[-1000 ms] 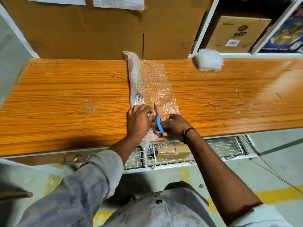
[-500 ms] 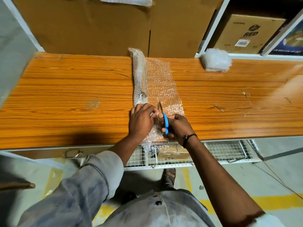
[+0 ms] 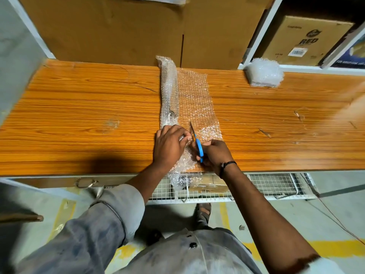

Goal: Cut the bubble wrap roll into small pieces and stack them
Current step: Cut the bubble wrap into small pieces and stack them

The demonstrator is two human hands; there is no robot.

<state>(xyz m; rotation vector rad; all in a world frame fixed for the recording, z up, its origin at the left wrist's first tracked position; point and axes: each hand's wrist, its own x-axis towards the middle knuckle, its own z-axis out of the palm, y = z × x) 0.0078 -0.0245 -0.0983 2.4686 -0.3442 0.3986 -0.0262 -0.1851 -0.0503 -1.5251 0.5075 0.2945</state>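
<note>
A tall cardboard (image 3: pixel 118 32) wall stands behind the wooden worktop (image 3: pixel 79 119), and a shelf to its right holds a box (image 3: pixel 304 40) printed RED. Below the worktop's near edge sits a wire rack (image 3: pixel 272 184). A small stack (image 3: pixel 264 73) of cut bubble wrap lies at the far right of the worktop, well apart from the hands.

The roll (image 3: pixel 168 89) lies mid-worktop, running from the far edge toward the person. Its loose sheet (image 3: pixel 195 99) is spread flat just to its right. The wrap's crumpled near end hangs over the worktop edge in front of the rack.

The left hand (image 3: pixel 169 147) covers the roll's near end, its fingers (image 3: pixel 185 135) bent and gripping the wrap. The right hand (image 3: pixel 215 155), a dark band at its wrist, has its fingers (image 3: pixel 205 147) clenched round the blue-handled scissors (image 3: pixel 197 144). The blades point away along the sheet, just beside the roll.
</note>
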